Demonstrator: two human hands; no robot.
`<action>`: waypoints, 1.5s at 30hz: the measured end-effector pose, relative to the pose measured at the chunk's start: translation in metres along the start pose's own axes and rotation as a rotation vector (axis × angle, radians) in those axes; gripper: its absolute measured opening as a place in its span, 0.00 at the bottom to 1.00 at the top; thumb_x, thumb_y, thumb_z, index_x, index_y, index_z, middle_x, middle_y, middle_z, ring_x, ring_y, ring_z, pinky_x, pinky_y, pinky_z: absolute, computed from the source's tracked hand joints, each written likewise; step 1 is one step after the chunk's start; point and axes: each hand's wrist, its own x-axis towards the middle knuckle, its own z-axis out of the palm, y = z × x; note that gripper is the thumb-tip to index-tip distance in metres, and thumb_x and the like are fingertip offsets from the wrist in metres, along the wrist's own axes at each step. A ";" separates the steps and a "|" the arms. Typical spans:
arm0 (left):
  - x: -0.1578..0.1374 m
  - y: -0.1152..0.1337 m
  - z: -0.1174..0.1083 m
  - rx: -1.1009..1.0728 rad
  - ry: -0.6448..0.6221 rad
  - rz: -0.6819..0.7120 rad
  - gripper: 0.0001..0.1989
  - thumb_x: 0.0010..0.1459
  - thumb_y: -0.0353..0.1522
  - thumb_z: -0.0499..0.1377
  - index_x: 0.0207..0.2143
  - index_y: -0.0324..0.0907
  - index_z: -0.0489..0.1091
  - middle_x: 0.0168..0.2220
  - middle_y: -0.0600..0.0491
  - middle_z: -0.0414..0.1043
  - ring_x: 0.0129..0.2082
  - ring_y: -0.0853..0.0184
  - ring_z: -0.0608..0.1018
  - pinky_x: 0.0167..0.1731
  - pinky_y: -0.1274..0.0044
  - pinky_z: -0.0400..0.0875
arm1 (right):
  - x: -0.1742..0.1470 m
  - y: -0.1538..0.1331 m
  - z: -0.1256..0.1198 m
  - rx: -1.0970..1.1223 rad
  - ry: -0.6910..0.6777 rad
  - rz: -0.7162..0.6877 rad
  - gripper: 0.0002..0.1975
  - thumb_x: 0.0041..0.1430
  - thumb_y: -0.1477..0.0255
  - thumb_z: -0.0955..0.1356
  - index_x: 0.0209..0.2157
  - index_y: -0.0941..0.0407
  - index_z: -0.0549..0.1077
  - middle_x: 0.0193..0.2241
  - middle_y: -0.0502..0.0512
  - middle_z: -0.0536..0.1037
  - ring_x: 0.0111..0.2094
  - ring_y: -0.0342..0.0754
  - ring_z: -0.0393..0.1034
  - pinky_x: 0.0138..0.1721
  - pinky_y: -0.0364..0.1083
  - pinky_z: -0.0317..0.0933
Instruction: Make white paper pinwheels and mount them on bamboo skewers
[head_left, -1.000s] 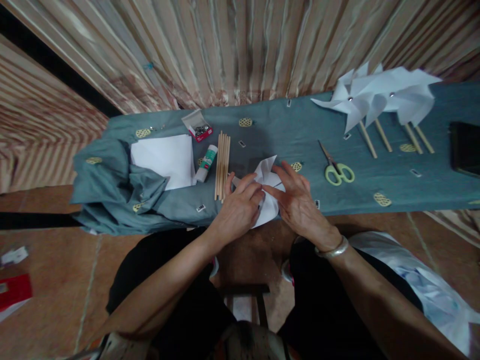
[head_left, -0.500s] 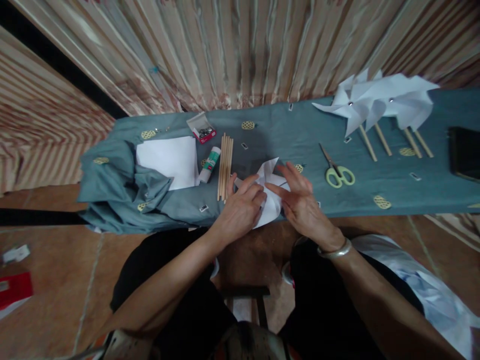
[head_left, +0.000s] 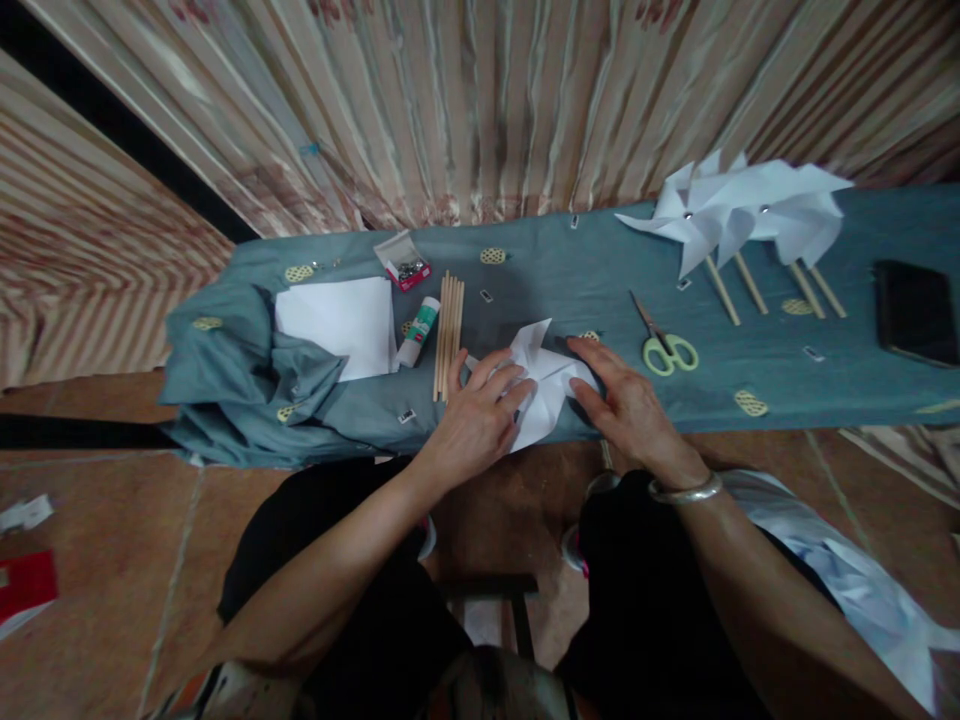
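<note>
- Pinwheel paper (head_left: 553,388), white and folded into curved blades, lies on the blue-green cloth (head_left: 559,265) at its near edge, between your two hands
- Your left hand (head_left: 474,408) rests over its left part, fingers bent and their tips down on the folds near the middle; you cannot be seen clearly enough to tell whether the thumb pinches a blade or the fingers only press
- Your right hand (head_left: 628,402) is loose and spread at the right blade, with nothing gripped; its thumb is at the paper's edge, touching or just above it, which I cannot tell
- Just beside your left thumb you have a row of wooden sticks (head_left: 448,330), then a glue stick (head_left: 419,332) and a stack of white paper (head_left: 337,318)
- Behind the glue stick, your red and white box (head_left: 406,265) stands open with small metal pieces inside
- Right of your right hand lie green-handled scissors (head_left: 665,345), partly open
- Farther right you have white pinwheels on sticks (head_left: 750,212), overlapping near the far edge
</note>
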 end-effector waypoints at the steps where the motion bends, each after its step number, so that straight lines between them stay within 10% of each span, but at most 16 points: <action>1: -0.001 0.000 -0.002 -0.008 0.013 -0.002 0.22 0.58 0.24 0.53 0.55 0.43 0.66 0.56 0.45 0.68 0.64 0.54 0.61 0.62 0.49 0.45 | 0.000 0.001 0.000 0.001 0.004 -0.002 0.25 0.65 0.62 0.61 0.60 0.58 0.65 0.58 0.64 0.70 0.61 0.57 0.62 0.62 0.60 0.56; 10: -0.012 -0.010 -0.018 -0.163 0.187 -0.056 0.18 0.62 0.29 0.51 0.54 0.38 0.66 0.48 0.43 0.69 0.51 0.59 0.69 0.52 0.65 0.67 | 0.002 0.002 -0.002 0.006 0.035 -0.004 0.23 0.64 0.65 0.63 0.59 0.56 0.66 0.56 0.62 0.73 0.58 0.56 0.67 0.59 0.58 0.61; 29: 0.003 -0.029 -0.024 -0.341 0.226 -0.212 0.07 0.61 0.31 0.57 0.34 0.40 0.76 0.33 0.50 0.77 0.38 0.64 0.75 0.44 0.71 0.70 | 0.025 -0.010 0.010 0.124 0.256 0.095 0.09 0.59 0.63 0.65 0.32 0.52 0.73 0.41 0.58 0.81 0.43 0.55 0.76 0.48 0.56 0.67; 45: 0.000 -0.078 -0.061 -1.148 0.770 -0.646 0.07 0.50 0.34 0.63 0.31 0.40 0.78 0.30 0.53 0.78 0.30 0.68 0.76 0.36 0.76 0.70 | 0.215 -0.105 0.087 -0.297 -0.128 -0.143 0.11 0.57 0.76 0.65 0.34 0.58 0.80 0.52 0.64 0.74 0.60 0.57 0.60 0.59 0.53 0.54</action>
